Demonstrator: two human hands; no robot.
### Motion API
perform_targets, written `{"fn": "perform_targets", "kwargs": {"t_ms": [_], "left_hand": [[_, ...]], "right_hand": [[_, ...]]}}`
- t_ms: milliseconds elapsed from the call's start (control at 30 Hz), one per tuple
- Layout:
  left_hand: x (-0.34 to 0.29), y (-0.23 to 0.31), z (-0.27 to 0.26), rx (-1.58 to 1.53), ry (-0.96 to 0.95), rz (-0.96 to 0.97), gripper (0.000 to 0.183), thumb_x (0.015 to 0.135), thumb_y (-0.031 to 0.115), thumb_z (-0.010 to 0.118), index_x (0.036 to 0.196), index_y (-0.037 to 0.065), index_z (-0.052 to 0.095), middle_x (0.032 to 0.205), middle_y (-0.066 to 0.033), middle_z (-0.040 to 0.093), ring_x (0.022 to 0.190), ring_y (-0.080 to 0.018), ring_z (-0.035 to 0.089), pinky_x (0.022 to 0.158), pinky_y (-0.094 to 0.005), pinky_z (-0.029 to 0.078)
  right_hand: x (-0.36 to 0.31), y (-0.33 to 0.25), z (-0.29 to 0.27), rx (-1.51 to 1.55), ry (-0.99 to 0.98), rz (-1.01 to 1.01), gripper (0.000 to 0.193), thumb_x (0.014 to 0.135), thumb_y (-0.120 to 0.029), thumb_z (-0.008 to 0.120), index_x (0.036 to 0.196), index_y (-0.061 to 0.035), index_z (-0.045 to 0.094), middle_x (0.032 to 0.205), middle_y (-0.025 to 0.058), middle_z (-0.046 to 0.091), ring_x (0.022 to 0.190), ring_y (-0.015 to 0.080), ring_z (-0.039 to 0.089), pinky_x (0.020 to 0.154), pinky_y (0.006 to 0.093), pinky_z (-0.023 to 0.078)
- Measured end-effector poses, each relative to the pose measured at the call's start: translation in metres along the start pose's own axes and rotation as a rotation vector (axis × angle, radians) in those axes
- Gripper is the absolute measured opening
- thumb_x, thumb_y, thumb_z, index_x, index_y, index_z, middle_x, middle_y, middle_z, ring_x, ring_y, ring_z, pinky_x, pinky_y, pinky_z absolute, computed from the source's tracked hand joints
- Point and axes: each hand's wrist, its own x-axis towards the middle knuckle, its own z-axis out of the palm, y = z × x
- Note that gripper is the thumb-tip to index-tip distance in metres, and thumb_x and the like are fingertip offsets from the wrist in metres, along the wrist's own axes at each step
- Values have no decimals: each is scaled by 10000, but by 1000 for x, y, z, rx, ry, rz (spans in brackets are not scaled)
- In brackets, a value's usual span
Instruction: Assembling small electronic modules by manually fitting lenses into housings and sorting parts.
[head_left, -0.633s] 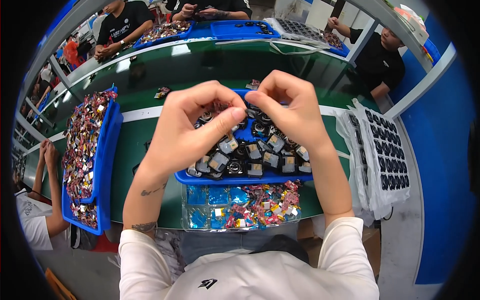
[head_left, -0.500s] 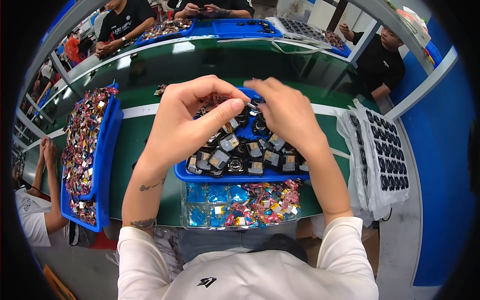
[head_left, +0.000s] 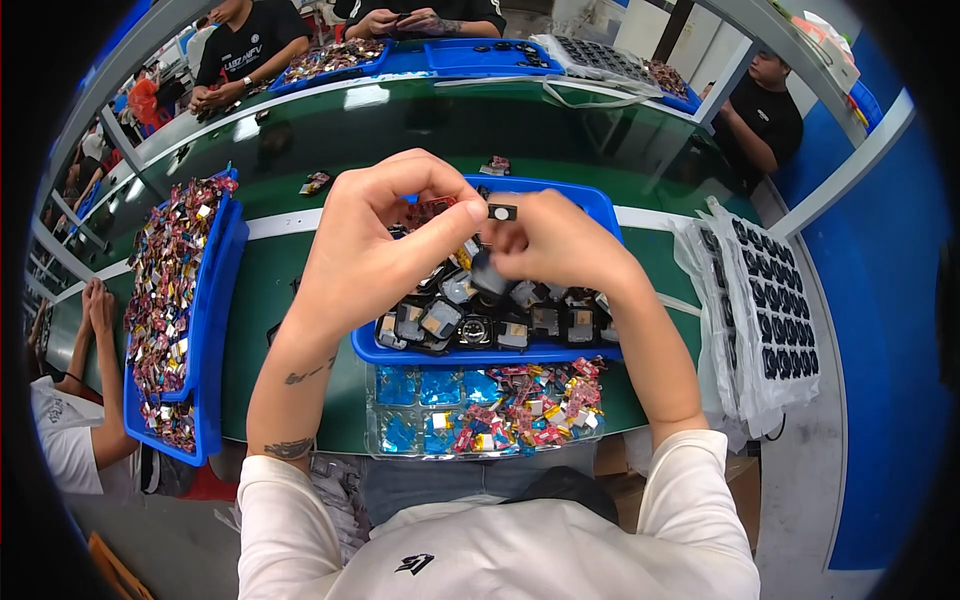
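Note:
Above a blue tray [head_left: 440, 357], my left hand [head_left: 370, 245] pinches, between thumb and forefinger, a small black rectangular part [head_left: 503, 212] with a white round spot. A red circuit board [head_left: 432, 209] shows inside the curl of its fingers; whether it joins the black part is hidden. My right hand [head_left: 572, 245] is close beside it, fingers curled around a dark, blurred piece [head_left: 490, 274] that looks like a watch case. Below, the tray holds several black watch cases [head_left: 441, 319] with grey and tan insides.
A clear compartmented tray [head_left: 480, 455] with blue-film pieces and red boards lies nearest me. Blue bins [head_left: 205, 400] heaped with boards stand left. Wrapped trays of black round parts [head_left: 775, 300] stand right. Loose boards [head_left: 315, 182] lie beyond; co-workers sit across and at left.
My right hand has drawn down and back toward me, and a dark piece now shows under its fingers. The black part in my left hand now faces up with its white spot visible.

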Motion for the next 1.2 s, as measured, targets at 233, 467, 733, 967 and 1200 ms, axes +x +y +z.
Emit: {"fn": "perform_targets", "kwargs": {"t_ms": [233,467,733,967,1200], "left_hand": [[6,-7,3,311,182,94,83,757,102,661,746,20,664,1033,-88,661,943,-167,556,687,-260,456],[4,-6,9,496,255,118,79,738,98,668,738,19,674,1076,-114,664,1032,-240,554,872,-337,431],[5,-9,7,507,222,152,76,773,64,657,732,0,652,1069,-115,667,941,-140,552,714,-245,462],[3,-7,11,526,257,135,71,784,62,658,779,-7,676,1042,-116,675,897,-136,573,727,-253,468],[1,1,16,353,302,115,99,766,87,699,839,24,724,929,-113,701,878,-187,623,795,-300,476]], "right_hand": [[-6,-16,-7,973,453,26,277,769,-31,630,1038,28,656,786,69,671,650,82,620,591,212,487],[-12,-28,-6,1060,498,-61,267,780,-34,640,1034,51,650,791,99,675,677,89,632,614,218,501],[-16,-31,-7,939,487,-33,251,831,-44,641,1073,22,647,856,39,652,728,66,608,656,192,494],[-13,-36,0,922,551,-34,227,855,-82,642,1053,29,646,896,69,669,800,85,638,685,214,523],[-5,-28,6,958,798,-191,144,824,-47,638,938,37,668,800,77,677,706,86,637,616,213,514]]}}
